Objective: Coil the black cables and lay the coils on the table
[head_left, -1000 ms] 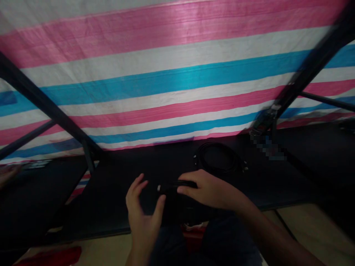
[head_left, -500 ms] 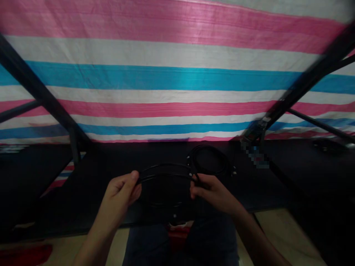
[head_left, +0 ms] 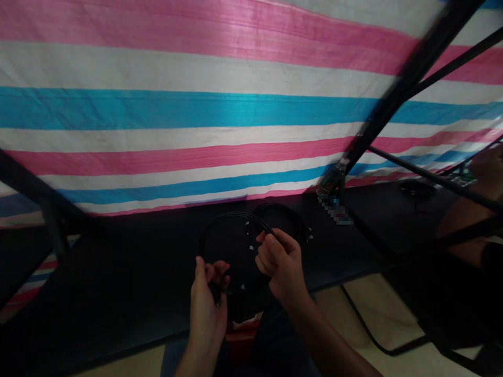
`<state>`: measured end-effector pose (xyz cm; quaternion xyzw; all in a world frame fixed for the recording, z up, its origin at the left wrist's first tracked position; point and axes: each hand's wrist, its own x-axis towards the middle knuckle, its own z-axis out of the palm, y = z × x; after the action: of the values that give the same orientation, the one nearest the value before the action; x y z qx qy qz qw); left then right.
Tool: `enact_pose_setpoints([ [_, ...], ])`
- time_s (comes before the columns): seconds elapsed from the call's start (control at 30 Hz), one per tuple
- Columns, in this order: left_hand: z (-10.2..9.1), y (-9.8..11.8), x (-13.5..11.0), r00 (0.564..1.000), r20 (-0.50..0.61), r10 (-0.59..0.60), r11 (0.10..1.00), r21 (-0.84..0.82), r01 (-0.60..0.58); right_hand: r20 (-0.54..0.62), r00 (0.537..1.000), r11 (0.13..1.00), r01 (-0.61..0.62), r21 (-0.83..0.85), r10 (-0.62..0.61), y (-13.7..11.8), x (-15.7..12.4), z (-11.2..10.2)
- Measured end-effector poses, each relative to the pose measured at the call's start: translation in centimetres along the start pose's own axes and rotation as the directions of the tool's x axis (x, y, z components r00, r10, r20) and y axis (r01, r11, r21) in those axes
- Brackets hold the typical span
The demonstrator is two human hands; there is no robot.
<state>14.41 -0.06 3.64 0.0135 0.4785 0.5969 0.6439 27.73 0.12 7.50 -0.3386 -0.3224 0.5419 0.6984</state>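
Compared with half a second earlier, when the strands were drawn out almost level between two well-separated hands, the hands are now nearer each other and the cable has changed shape. The thin, flexible black cable (head_left: pixel 231 214) bows in an arch over the black flat-topped counter (head_left: pixel 137 272), from one hand to the other. The left hand (head_left: pixel 210 293) has turned, thumb raised, its fingers curled loosely about a dark section of cable; the exact contact is too dim to verify. The right hand (head_left: pixel 281 262) is closed narrowly on the strands at the arch's other end. For the work in hand, this is judged to be a shift from stretching the cable to gathering it into a loop; no finished coil is confirmed. A second round black cable coil (head_left: pixel 297 219) remains lying on the counter, just beyond the right hand, undisturbed.
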Motion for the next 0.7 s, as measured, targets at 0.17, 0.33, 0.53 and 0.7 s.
enact_pose_setpoints([
  [0.17,1.6,-4.0,0.4,0.977,0.074,-0.201,0.966,-0.151,0.21,0.051,0.998,1.0,0.029,-0.009,-0.028,2.5,0.1,0.7],
  [0.33,2.7,-3.8,3.4,0.97,0.129,-0.207,0.974,-0.072,0.217,0.234,0.968,0.899,0.179,-0.401,-0.088,2.4,0.2,-4.1],
  [0.53,4.5,-1.3,7.6,0.958,0.269,0.095,0.965,0.212,-0.155,-0.012,0.942,-0.006,-0.015,-1.0,-0.336,-3.9,8.2,-22.9],
  [0.7,6.3,-2.7,9.7,0.932,0.35,0.091,0.921,0.326,-0.212,-0.197,0.878,-0.169,-0.295,-0.941,-0.437,-7.6,14.7,-36.5],
])
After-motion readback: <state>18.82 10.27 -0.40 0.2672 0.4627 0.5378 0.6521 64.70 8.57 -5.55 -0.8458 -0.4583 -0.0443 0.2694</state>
